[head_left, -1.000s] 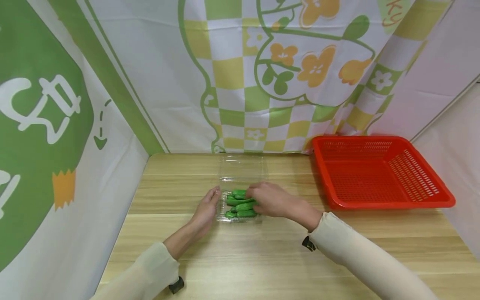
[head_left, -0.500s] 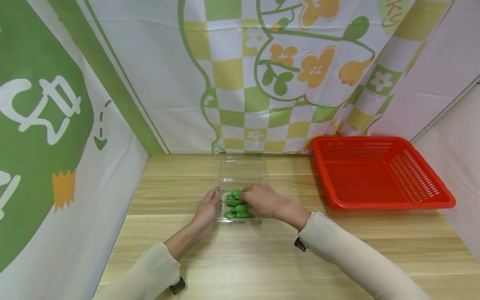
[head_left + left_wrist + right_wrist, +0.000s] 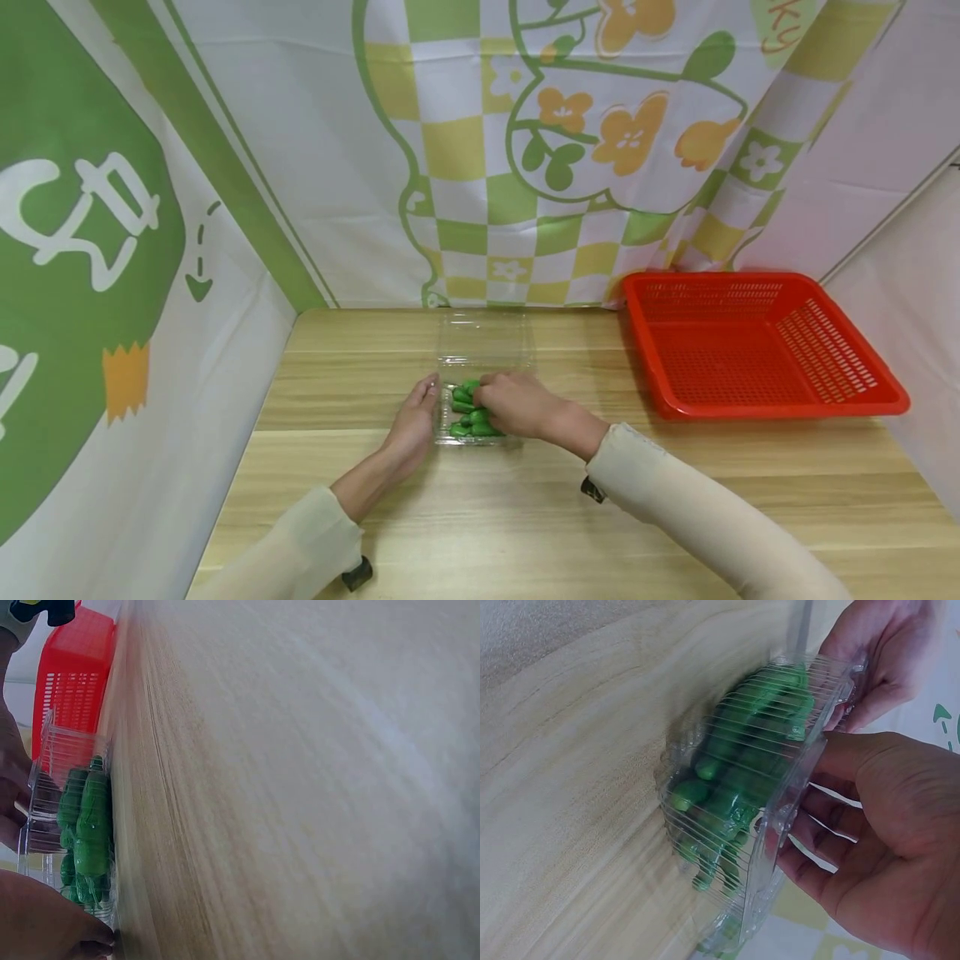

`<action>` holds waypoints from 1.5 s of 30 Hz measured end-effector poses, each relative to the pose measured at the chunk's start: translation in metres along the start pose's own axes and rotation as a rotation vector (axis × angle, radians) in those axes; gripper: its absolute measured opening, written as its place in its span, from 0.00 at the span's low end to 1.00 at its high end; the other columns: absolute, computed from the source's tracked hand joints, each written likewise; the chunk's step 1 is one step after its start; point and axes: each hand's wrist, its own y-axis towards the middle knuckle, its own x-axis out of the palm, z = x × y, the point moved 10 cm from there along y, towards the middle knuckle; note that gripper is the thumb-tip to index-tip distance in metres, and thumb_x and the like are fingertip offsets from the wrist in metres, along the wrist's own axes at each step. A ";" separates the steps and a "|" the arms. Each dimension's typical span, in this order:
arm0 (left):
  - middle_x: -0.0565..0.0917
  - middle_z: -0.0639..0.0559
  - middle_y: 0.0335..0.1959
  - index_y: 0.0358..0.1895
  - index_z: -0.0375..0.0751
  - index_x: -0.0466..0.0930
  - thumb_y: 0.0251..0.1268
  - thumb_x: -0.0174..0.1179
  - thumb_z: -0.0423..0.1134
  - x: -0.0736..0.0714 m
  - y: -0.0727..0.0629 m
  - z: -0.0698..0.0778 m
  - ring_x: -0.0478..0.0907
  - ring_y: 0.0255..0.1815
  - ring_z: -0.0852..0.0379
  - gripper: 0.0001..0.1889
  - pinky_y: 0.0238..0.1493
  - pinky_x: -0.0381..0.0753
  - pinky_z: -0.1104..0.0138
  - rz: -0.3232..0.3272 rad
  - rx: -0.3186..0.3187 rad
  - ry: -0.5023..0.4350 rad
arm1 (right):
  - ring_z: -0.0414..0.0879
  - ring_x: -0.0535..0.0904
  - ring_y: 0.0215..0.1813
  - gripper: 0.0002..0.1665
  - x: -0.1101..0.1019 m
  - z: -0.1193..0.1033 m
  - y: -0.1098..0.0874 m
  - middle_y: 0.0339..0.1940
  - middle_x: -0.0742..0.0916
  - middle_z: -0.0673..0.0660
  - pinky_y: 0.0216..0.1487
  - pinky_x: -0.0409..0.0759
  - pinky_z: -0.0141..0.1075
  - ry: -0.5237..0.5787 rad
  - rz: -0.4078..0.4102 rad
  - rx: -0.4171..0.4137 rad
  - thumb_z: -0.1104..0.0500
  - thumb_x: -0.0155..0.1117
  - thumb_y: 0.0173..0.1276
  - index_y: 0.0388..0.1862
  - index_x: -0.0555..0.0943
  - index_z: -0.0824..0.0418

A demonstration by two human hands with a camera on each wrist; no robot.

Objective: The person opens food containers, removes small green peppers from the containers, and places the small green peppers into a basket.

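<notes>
A clear plastic clamshell container point(image 3: 480, 441) lies on the table with its lid folded back towards the wall. Several small green cucumbers point(image 3: 463, 406) lie inside it. My left hand point(image 3: 412, 424) holds the container's left side, thumb at the rim. From the right, my right hand point(image 3: 519, 403) reaches over the rim, its curled fingers down on a cucumber; the fingertips are partly hidden. In the right wrist view, the cucumbers point(image 3: 742, 735) show through the ribbed clear wall, and the fingers of the right hand point(image 3: 900, 832) bend over the edge.
A red perforated plastic basket point(image 3: 738, 367) stands at the right back of the wooden table point(image 3: 337, 383), with nothing seen in it. A printed curtain point(image 3: 510, 167) hangs behind the table's back edge, and another wall covering runs along the left.
My right hand has moved a little left and deeper over the cucumbers, covering more of their right ends. My left hand and the container stay in place.
</notes>
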 end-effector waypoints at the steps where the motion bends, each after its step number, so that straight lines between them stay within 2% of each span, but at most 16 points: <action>1: 0.41 0.35 0.88 0.86 0.33 0.42 0.90 0.32 0.40 0.000 0.000 0.000 0.33 0.88 0.34 0.30 0.87 0.34 0.42 0.000 -0.001 -0.001 | 0.45 0.80 0.31 0.09 0.001 0.000 0.001 0.34 0.86 0.52 0.28 0.83 0.41 -0.008 0.000 0.000 0.68 0.70 0.63 0.33 0.87 0.54; 9: 0.40 0.35 0.88 0.86 0.33 0.40 0.90 0.30 0.39 0.002 -0.001 0.000 0.33 0.88 0.34 0.30 0.87 0.34 0.42 -0.008 -0.005 -0.007 | 0.45 0.79 0.29 0.12 0.007 -0.003 0.005 0.32 0.86 0.52 0.26 0.82 0.41 -0.037 -0.010 -0.025 0.67 0.69 0.65 0.25 0.82 0.53; 12: 0.39 0.35 0.88 0.86 0.33 0.40 0.90 0.30 0.39 0.003 -0.001 0.000 0.32 0.88 0.34 0.29 0.87 0.33 0.42 -0.008 -0.003 -0.008 | 0.45 0.80 0.29 0.12 0.007 -0.005 0.005 0.33 0.86 0.52 0.27 0.84 0.41 -0.048 0.000 -0.039 0.67 0.68 0.66 0.25 0.82 0.53; 19: 0.41 0.34 0.88 0.85 0.33 0.44 0.90 0.30 0.39 0.002 -0.001 0.000 0.34 0.88 0.33 0.29 0.86 0.34 0.41 0.014 0.006 0.010 | 0.46 0.82 0.30 0.09 0.007 -0.005 0.003 0.32 0.86 0.53 0.27 0.86 0.42 -0.030 0.004 -0.030 0.67 0.67 0.69 0.29 0.83 0.57; 26: 0.43 0.34 0.88 0.85 0.32 0.45 0.90 0.31 0.39 0.002 0.000 0.001 0.33 0.88 0.34 0.29 0.87 0.34 0.41 0.025 0.016 0.001 | 0.51 0.86 0.32 0.05 0.010 -0.001 0.001 0.30 0.87 0.57 0.30 0.89 0.47 0.014 -0.031 0.001 0.67 0.62 0.75 0.37 0.83 0.61; 30: 0.42 0.34 0.88 0.85 0.32 0.45 0.90 0.30 0.38 0.003 -0.001 0.002 0.33 0.88 0.35 0.28 0.86 0.33 0.41 0.024 0.024 -0.009 | 0.53 0.87 0.32 0.03 0.011 0.000 0.000 0.29 0.87 0.58 0.31 0.89 0.48 0.011 -0.038 -0.004 0.69 0.63 0.73 0.40 0.82 0.62; 40: 0.41 0.34 0.88 0.85 0.32 0.45 0.89 0.30 0.38 0.002 0.000 0.003 0.32 0.88 0.34 0.29 0.86 0.32 0.40 0.034 0.028 -0.006 | 0.53 0.88 0.37 0.13 0.003 0.001 -0.003 0.36 0.90 0.60 0.38 0.90 0.48 0.009 -0.003 -0.009 0.74 0.67 0.65 0.47 0.84 0.64; 45: 0.41 0.34 0.88 0.85 0.32 0.44 0.89 0.30 0.37 0.003 -0.002 0.004 0.31 0.87 0.33 0.29 0.86 0.32 0.40 0.029 0.037 -0.010 | 0.49 0.87 0.36 0.13 0.000 0.003 -0.003 0.38 0.91 0.59 0.36 0.89 0.44 0.033 0.014 -0.001 0.75 0.67 0.65 0.46 0.86 0.66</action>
